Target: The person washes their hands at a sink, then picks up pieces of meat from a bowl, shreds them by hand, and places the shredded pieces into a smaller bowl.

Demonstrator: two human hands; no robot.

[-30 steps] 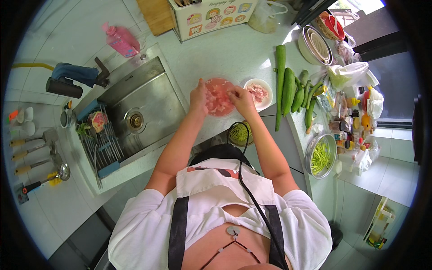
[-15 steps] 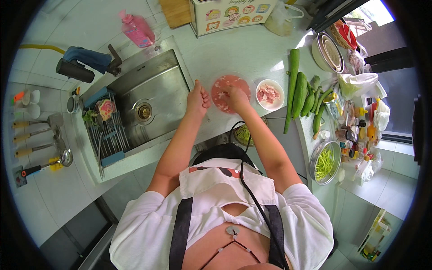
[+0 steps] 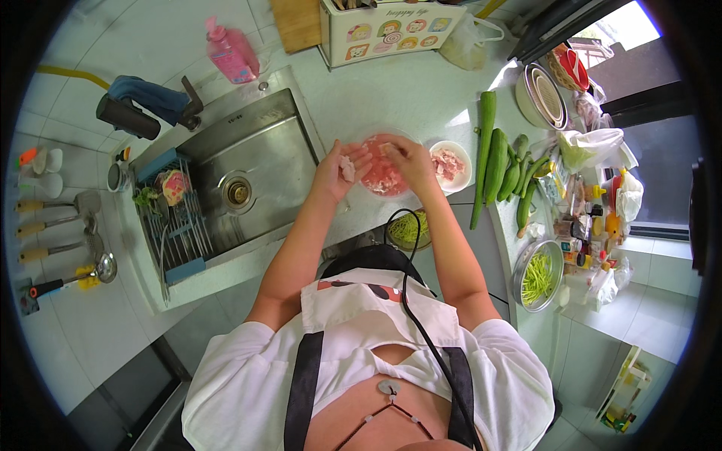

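Cupped with its palm turned up, my left hand (image 3: pixel 331 174) carries pale pieces of meat (image 3: pixel 347 167) beside the sink edge. A clear bowl (image 3: pixel 402 133) of pinkish water with meat slices (image 3: pixel 385 180) in it stands at the centre. Over the right part of this bowl is my right hand (image 3: pixel 414 161), its fingers curled and pinched together; whether a piece is between them is hidden. Just right of that hand, a white bowl (image 3: pixel 468 167) holds more sliced raw meat (image 3: pixel 449 164).
On the left lies a steel sink (image 3: pixel 278 143) with a dish rack (image 3: pixel 180 225). Green gourds (image 3: pixel 496 161) lie to the right, near a steel bowl of cut green stalks (image 3: pixel 538 278). A pink bottle (image 3: pixel 232 56) and a decorated box (image 3: pixel 391 34) stand at the back.
My left hand has turned from a closed fist to palm up, showing meat pieces. My right hand has risen from the pink water and shifted slightly right.
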